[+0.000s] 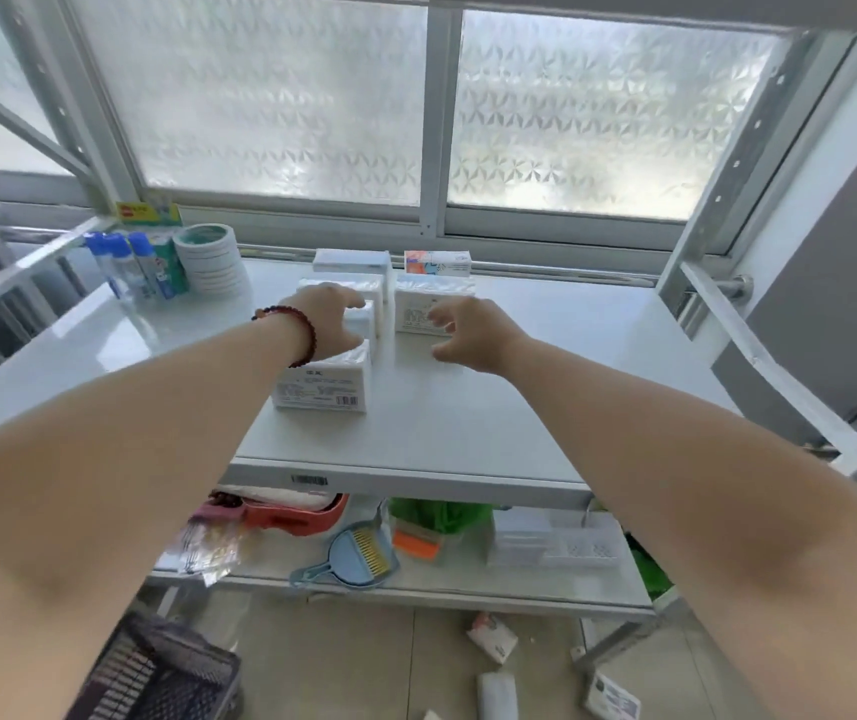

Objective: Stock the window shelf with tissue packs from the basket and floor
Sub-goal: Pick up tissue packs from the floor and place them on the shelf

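Both hands are out over the shelf (468, 407) among the tissue packs. My left hand (330, 317), the one with the bead bracelet (297, 330), lies loosely on the left column of packs, fingers spread and slack, gripping nothing that I can make out. My right hand (473, 332) is released too, fingers half curled, just in front of the pack on the right (418, 306); I cannot tell whether the fingertips touch it.

Directly under my left wrist stands the nearest pack (319, 384), label side toward me. Beyond my left hand the column runs back toward the window, and past my right hand a colourful pack (436, 263) stands against the window rail.

I judge the step to be squaring the rows. To do it well I would press both palms flat against the pack sides and nudge them together so the gap between the two columns closes, without tipping the tall upright ones.

Left of my left hand, well apart, sit glue bottles (124, 267) and a stack of tape rolls (208, 257); neither blocks the rows. Below my arms, more packs on the floor (494, 636) lie scattered, and the dark basket (156, 672) sits under my left elbow. The shelf edge stands between me and those.
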